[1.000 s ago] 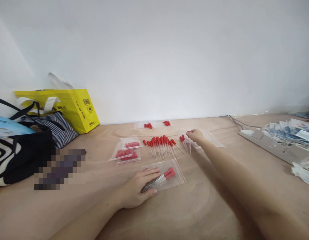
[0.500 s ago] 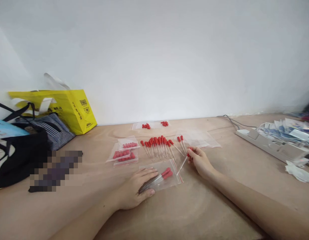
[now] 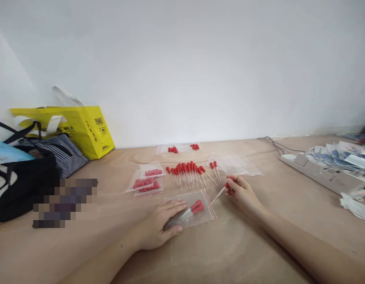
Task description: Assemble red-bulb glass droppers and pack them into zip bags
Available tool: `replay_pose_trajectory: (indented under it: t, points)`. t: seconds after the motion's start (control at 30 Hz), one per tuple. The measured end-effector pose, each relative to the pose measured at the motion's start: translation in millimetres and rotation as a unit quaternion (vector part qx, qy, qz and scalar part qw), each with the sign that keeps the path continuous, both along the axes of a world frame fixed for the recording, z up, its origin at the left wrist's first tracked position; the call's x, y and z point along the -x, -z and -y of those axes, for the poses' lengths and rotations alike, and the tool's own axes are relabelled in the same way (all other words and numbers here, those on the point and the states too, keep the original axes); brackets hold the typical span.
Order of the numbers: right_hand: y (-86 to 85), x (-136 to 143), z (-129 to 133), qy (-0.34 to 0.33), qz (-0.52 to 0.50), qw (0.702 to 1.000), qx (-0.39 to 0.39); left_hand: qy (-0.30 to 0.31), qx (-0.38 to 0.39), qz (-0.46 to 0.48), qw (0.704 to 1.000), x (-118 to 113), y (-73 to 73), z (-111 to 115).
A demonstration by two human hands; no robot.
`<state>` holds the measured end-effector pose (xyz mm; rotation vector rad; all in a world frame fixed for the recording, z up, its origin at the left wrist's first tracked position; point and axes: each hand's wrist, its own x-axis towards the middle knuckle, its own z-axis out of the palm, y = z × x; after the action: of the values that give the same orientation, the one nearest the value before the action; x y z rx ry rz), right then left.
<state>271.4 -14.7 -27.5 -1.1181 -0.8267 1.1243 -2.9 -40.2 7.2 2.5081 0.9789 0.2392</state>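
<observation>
My left hand (image 3: 163,223) lies with fingers outstretched and thumb apart on a clear zip bag (image 3: 182,199), pressing it to the table. Inside the bag are glass droppers with red rubber bulbs (image 3: 197,206); the hand covers part of them. To the right, my right hand (image 3: 240,192) pinches a single dropper (image 3: 219,194) by its red bulb. That dropper slants down to the left, its glass tip close to the red-lined mouth of the bag; whether it touches cannot be made out. A row of loose droppers (image 3: 187,173) lies just beyond the bag.
Filled zip bags (image 3: 148,183) are stacked left of the row. Behind are another bag with red bulbs (image 3: 182,148) and flat clear bags (image 3: 238,165). A power strip (image 3: 312,173) stands at right, a yellow bag (image 3: 96,134) and dark bags (image 3: 25,185) at left.
My right hand has moved slightly right and nearer to me with the dropper, which now slants lower. My left hand stays on the bag.
</observation>
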Motion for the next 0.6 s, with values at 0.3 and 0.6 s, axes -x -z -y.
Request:
replay_pose_trajectory:
  t: [0.3,0.6]
  points:
    - [1.0,11,8,-0.048,-0.001,0.999,0.004,-0.007,0.005,-0.022,1.0,0,0.4,0]
    - [1.1,7,7,-0.162,0.118,0.979,-0.037,-0.001,-0.003,-0.02,1.0,-1,-0.5,-1]
